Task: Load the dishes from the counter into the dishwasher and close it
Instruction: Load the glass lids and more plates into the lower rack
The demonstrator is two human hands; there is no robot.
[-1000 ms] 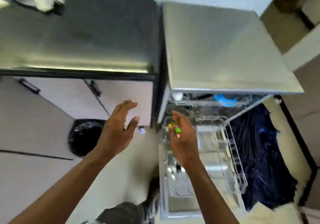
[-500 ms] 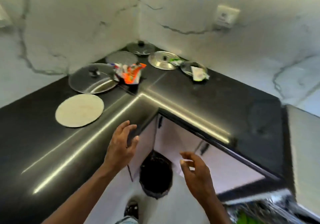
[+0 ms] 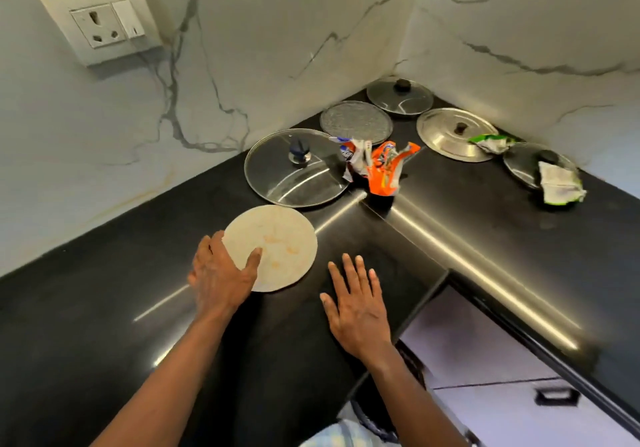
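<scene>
A: Two hands are over the black counter. What does the left hand do?
B: It grips the near edge of the pale round plate, thumb on top; the plate lies flat on the counter.
A: And the right hand?
B: It is spread flat, fingers apart, holding nothing, just beside the plate.
A: What is behind?
B: A glass lid near the plate, then crumpled wrappers and more lids in the corner.

My left hand gripped the round beige plate at its near edge on the black bench, thumb on top; my right hand lay flat beside it.
</scene>
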